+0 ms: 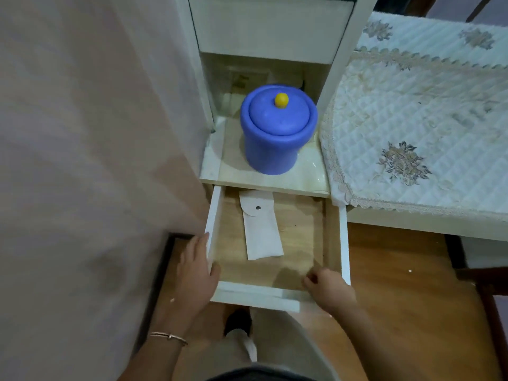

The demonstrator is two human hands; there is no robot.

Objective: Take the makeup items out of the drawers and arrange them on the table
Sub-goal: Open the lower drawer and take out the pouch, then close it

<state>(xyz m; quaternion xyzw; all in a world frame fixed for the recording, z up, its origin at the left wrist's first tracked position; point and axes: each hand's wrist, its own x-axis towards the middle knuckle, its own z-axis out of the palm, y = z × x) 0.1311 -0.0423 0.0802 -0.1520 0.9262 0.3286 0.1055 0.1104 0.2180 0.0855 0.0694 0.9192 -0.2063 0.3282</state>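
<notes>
With your left hand [196,268] clasping the left wall of the open drawer [344,243], thumb inside, and your right hand [331,288] curled at its lower-right corner, hold unclear, steady it and lift the white pouch [261,229] lying flat mid-frame.

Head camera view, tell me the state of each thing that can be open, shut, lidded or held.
bottom drawer: pulled open.
white pouch: flat in the drawer, flap snapped shut.
blue jar: upright on the shelf, lid on.
upper drawer: appears shut.
left hand: holds the drawer's left wall.
right hand: grips the drawer's front right corner.
</notes>
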